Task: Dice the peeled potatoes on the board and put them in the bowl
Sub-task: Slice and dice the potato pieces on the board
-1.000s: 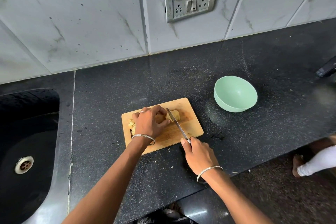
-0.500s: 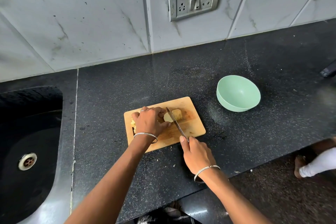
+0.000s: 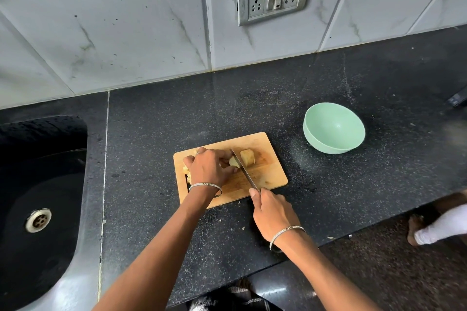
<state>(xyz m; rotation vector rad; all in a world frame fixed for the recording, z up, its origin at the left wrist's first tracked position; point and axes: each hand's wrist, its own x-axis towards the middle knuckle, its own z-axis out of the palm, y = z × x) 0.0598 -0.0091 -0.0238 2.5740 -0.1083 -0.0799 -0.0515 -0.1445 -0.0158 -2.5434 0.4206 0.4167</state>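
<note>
On the board (image 3: 267, 177), the left grip (image 3: 209, 166) is clutching the potato (image 3: 233, 162), lying crosswise under the knife (image 3: 243, 171) that the right grip (image 3: 274, 214) is clasping (bowl (image 3: 307, 131) sitting beyond the board's right end).

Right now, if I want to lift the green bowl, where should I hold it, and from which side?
Probably pinch the rim of the green bowl, thumb inside, from above on the side facing the cutting board. It stands upright, its round wall tapers downward, and nothing touches it.
</note>
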